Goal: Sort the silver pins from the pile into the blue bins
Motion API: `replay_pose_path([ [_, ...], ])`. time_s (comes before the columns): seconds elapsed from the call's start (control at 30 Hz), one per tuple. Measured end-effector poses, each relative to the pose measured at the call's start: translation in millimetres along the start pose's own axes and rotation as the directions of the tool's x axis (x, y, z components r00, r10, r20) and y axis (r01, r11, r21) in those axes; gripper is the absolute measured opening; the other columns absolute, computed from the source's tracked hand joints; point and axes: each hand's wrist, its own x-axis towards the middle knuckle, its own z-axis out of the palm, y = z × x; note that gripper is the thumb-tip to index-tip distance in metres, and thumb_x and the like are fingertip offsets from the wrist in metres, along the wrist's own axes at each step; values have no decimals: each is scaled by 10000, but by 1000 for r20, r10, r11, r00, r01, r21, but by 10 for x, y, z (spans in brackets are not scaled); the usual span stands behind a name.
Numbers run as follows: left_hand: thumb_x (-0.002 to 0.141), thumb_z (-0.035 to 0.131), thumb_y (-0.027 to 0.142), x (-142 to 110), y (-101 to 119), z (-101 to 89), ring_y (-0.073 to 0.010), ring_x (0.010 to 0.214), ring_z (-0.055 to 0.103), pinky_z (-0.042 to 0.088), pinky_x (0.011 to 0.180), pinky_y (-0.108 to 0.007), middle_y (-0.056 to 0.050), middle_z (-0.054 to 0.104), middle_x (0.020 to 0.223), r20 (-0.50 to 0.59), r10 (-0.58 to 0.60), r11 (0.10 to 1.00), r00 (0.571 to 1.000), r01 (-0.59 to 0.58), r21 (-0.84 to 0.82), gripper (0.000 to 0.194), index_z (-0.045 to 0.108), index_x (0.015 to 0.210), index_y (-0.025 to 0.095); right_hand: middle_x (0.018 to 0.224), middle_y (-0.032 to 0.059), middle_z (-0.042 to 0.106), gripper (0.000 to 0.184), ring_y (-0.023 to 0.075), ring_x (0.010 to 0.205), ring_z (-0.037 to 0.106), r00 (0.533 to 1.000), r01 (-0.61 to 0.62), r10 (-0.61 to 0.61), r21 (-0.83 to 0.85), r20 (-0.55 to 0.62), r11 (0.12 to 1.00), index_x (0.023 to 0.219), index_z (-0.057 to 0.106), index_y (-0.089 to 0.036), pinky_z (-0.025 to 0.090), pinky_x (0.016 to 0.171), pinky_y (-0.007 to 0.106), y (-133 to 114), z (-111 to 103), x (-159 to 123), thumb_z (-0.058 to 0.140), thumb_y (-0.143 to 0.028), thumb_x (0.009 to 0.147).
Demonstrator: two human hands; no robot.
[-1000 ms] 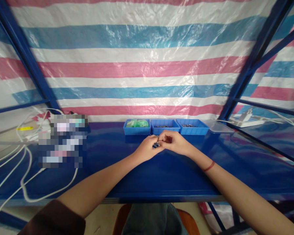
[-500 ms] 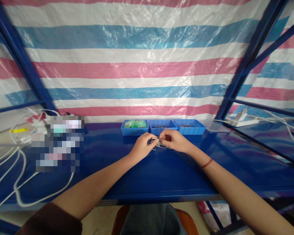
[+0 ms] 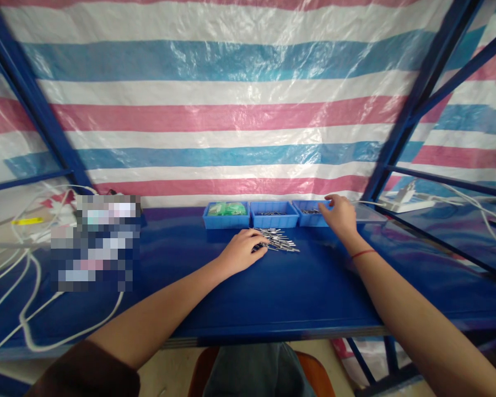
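A loose pile of slim silver metal pins (image 3: 281,241), which look like pop rivets, lies on the blue table. At the pile's left edge rests my left hand (image 3: 243,251), its thumb and fingers slightly apart and touching the pins; I see none gripped. My right hand (image 3: 341,216) is over the right end of the right blue bin (image 3: 314,220), thumb and index finger apart with nothing visible between them. Small metal pieces (image 3: 310,211) lie inside that bin. The middle blue bin (image 3: 275,222) also holds small metal pieces.
A left blue bin (image 3: 226,223) contains green and clear plastic packets (image 3: 229,209). Right of the bins lie a clear flat lid (image 3: 370,215) and a white power strip (image 3: 409,201). White cables (image 3: 28,325) loop over the table's left side beside a blurred-out patch. Striped sheeting (image 3: 231,116) hangs behind.
My hands were together over the pile, pinching a thin metal piece. My right hand has moved right to the right bin and opened; my left hand has lowered onto the pile.
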Motion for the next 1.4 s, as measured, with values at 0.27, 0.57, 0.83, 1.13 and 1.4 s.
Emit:
replay_pose_path([
  [0.27, 840, 513, 270, 25, 4, -29, -182, 911, 556, 426, 853, -329, -39, 618, 978, 2, -30, 999, 1000, 30, 28, 181, 652, 947, 228, 693, 24, 619, 245, 143, 629, 530, 547, 288, -556, 483, 625, 827, 752, 653, -156, 393, 587, 256, -562, -66, -320, 578, -389, 736],
  [0.57, 850, 501, 272, 7, -6, -42, -179, 898, 565, 427, 838, -316, -35, 616, 971, 28, -49, 997, 998, 47, 68, 195, 653, 969, 244, 650, 17, 603, 116, 143, 585, 514, 395, 340, -642, 545, 657, 767, 716, 654, -161, 377, 561, 256, -684, 37, -485, 541, -184, 705],
  [0.83, 842, 508, 313, 3, 10, -35, -183, 887, 563, 433, 813, -319, -34, 617, 978, 19, -63, 995, 998, 62, 73, 209, 640, 987, 241, 693, 34, 624, 133, 152, 607, 537, 484, 367, -613, 491, 625, 790, 730, 634, -164, 399, 598, 267, -740, 10, -498, 509, -137, 697],
  [1.13, 825, 528, 360, 11, 5, -13, -191, 877, 555, 424, 814, -330, -36, 635, 955, -35, -96, 995, 995, 96, 9, 237, 628, 990, 223, 735, 24, 645, 146, 148, 659, 568, 578, 251, -622, 610, 528, 751, 778, 630, -174, 424, 625, 268, -816, -10, -532, 517, -265, 773],
  [1.4, 837, 513, 356, 32, 87, -65, -178, 804, 577, 423, 739, -283, -35, 648, 838, -78, -103, 992, 992, 98, -77, 219, 641, 856, 179, 711, 29, 643, 212, 145, 660, 573, 615, -4, -568, 723, 546, 691, 760, 629, -161, 444, 620, 267, -993, -7, -647, 578, -366, 760],
])
